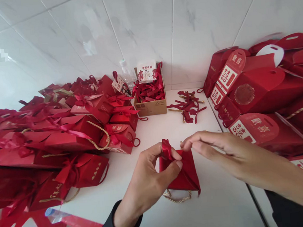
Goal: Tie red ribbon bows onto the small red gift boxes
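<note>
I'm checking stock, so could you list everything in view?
Small folded box with rope handle: one, red and gold, centre.
Satin ribbon: one, red, at left fingertips.
Beribboned boxes: many, red, left.
Lettered handle-top boxes: several, red, right.
Cardboard carton of ribbons: one, brown, rear.
Printed card: one, white and red, above carton.
Plastic bottle: one, clear, carton's left.
Loose strips: several, dark red, carton's right.
Flat table: white, beneath.
Marbled wall tiles: several, white, behind.
Left hand: one, over small box.
Right hand: one, beside it.
Sleeves: two, black, bottom.
</note>
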